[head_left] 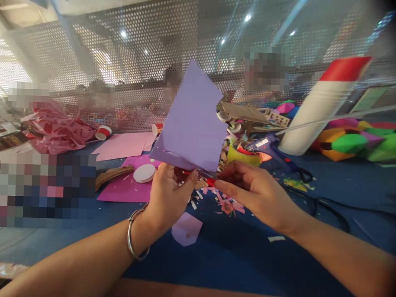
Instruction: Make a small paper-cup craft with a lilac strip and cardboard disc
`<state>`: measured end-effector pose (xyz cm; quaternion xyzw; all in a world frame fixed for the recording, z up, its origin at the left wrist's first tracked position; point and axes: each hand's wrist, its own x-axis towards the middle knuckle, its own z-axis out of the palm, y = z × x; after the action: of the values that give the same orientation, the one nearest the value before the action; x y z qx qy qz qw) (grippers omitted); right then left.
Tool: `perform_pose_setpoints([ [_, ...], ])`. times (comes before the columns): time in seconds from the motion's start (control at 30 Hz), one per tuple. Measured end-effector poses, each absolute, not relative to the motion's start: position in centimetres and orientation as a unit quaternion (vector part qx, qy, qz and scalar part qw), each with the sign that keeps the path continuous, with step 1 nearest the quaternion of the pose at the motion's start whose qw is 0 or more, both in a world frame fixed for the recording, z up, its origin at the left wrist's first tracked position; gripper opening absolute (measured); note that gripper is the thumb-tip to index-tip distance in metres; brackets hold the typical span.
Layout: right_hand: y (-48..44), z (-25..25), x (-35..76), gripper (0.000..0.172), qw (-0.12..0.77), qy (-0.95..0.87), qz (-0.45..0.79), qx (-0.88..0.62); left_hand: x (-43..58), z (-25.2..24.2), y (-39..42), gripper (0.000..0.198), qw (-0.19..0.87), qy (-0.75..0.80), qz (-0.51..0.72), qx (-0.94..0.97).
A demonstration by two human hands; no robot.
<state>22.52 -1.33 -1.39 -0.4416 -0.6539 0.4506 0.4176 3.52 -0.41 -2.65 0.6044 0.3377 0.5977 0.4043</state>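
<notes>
My left hand [170, 195], a metal bangle on its wrist, is closed on the lower edge of a sheet of purple paper [194, 118]. The sheet stands tilted upright above the table, with a notch in its right side. My right hand [248, 187] is closed on red-handled scissors [211, 182] at the sheet's lower right corner; their blades are mostly hidden by the paper and fingers. Below the hands, a cut purple paper piece [187, 229] with several straight sides lies on the blue tabletop [226, 258]. Small paper scraps [228, 206] are scattered behind it.
Left are a pink paper pile [58, 130], pink sheets [122, 143], a magenta sheet [125, 191] and a white disc [144, 173]. Right are a yellow tape roll [243, 156], a blue glue gun [269, 151] with its cable, a white tube [316, 109] and coloured paper shapes [350, 143].
</notes>
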Motion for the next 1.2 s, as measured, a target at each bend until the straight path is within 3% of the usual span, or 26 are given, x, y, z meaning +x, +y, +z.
perform_pose_setpoints([
  [0.17, -1.5, -1.1, 22.4, 0.034, 0.415, -0.657, 0.443, -0.447, 3.5, -2.5, -0.4, 0.018, 0.396, 0.344, 0.603, 0.602],
  [0.4, -1.8, -1.1, 22.5, 0.034, 0.405, -0.658, 0.459, -0.439, 4.2, -1.7, -0.5, 0.013, 0.608, 0.306, 0.53, 0.506],
  [0.5, -1.8, -1.1, 22.6, 0.034, 0.408, -0.658, 0.456, -0.439, 4.2, -1.7, -0.6, 0.015, 0.645, 0.306, 0.512, 0.478],
  [0.87, -2.0, -0.9, 22.4, 0.028, 0.411, -0.668, 0.461, -0.415, 3.4, -1.3, -0.7, 0.012, 0.657, 0.309, 0.499, 0.474],
  [1.2, -2.1, -1.0, 22.6, 0.028, 0.42, -0.676, 0.455, -0.4, 2.7, -1.5, -0.6, 0.004, 0.586, 0.32, 0.508, 0.544],
])
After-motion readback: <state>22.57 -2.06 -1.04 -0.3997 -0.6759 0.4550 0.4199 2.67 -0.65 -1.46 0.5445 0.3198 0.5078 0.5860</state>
